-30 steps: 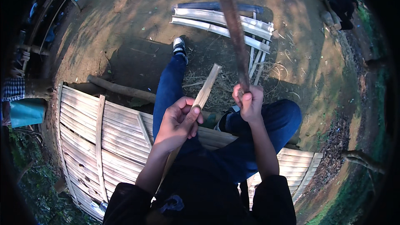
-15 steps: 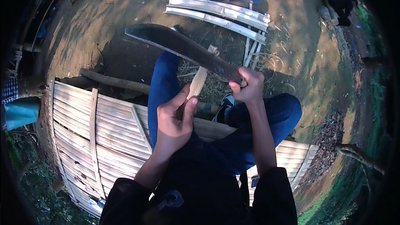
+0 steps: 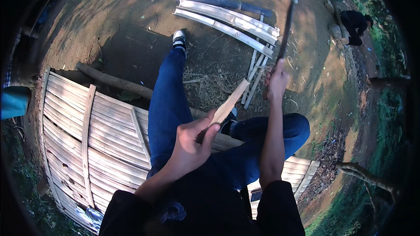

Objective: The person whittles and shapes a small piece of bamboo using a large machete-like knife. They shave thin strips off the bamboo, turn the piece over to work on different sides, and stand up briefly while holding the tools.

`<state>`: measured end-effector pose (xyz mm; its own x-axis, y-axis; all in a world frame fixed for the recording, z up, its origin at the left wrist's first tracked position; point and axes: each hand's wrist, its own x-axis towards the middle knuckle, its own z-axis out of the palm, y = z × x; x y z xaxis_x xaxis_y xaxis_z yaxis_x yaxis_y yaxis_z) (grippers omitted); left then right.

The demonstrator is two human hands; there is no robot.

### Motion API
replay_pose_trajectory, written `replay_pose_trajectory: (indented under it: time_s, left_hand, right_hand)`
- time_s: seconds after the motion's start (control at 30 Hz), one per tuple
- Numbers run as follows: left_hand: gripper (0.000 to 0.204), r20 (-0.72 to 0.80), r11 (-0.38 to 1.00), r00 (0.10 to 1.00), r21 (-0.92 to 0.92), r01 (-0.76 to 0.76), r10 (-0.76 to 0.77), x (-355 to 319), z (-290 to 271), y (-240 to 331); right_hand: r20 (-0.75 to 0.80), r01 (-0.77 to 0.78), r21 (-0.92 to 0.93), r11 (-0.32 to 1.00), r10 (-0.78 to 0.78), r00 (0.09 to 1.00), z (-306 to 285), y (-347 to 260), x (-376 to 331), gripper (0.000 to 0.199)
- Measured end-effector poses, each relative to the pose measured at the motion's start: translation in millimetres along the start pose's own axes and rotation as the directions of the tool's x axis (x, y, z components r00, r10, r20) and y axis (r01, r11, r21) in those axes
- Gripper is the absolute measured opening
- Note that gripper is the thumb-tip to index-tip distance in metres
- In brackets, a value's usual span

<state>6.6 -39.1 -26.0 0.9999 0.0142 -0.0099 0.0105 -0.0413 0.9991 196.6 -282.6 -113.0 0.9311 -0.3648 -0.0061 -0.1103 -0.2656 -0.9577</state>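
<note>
My left hand (image 3: 192,142) is closed round the lower end of a short, pale piece of wood (image 3: 231,103), held out in front of my lap. Its far end tilts up and to the right. In my right hand (image 3: 276,80) is the handle of a machete (image 3: 286,32). The dark blade points away from me, seen nearly edge-on, and is apart from the wood. Fingers wrap round the machete's handle and hide most of it.
Split bamboo lengths (image 3: 227,20) lie on the ground ahead, with thin strips (image 3: 256,76) and shavings (image 3: 210,87) near them. I sit on a bamboo slat platform (image 3: 116,139). A log (image 3: 116,80) lies along its front. Another person (image 3: 354,24) crouches at the far right.
The machete has swung from lying across above the wood to pointing away at the right. My left hand and the wood have shifted slightly right, and the wood leans more to the right.
</note>
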Motion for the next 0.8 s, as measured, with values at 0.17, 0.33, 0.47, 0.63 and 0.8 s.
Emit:
replay_pose_trajectory:
  time_s: [0.17, 0.33, 0.47, 0.63, 0.8]
  left_hand:
    - [0.027, -0.171, 0.998, 0.983, -0.007, 0.064, -0.065, 16.2, -23.8, -11.9]
    - [0.026, -0.019, 0.979, 0.989, -0.151, 0.139, -0.144, 20.3, -22.2, -9.0]
    - [0.015, 0.046, 0.933, 0.976, -0.285, 0.219, -0.215, 21.3, -14.4, -3.9]
    - [0.008, -0.103, 0.921, 0.982, -0.376, 0.106, -0.155, 13.2, 2.1, -17.2]
    - [0.008, -0.059, 0.915, 0.975, -0.36, 0.181, -0.216, 11.0, 3.1, -2.4]
  right_hand:
    - [-0.037, 0.092, 0.41, 0.907, -0.085, 0.996, -28.2, -35.7, -37.9, 0.056]
    - [0.239, 0.433, 0.131, 0.892, -0.452, 0.859, -25.4, -50.9, -85.5, 0.055]
    - [0.493, 0.707, -0.044, 0.706, -0.6, 0.63, 0.3, -70.7, -106.8, 0.048]
    - [0.534, 0.796, 0.05, 0.604, -0.689, 0.49, 24.2, -68.3, -112.1, 0.06]
    - [0.535, 0.792, 0.053, 0.608, -0.687, 0.492, 15.5, -71.4, -117.1, 0.067]
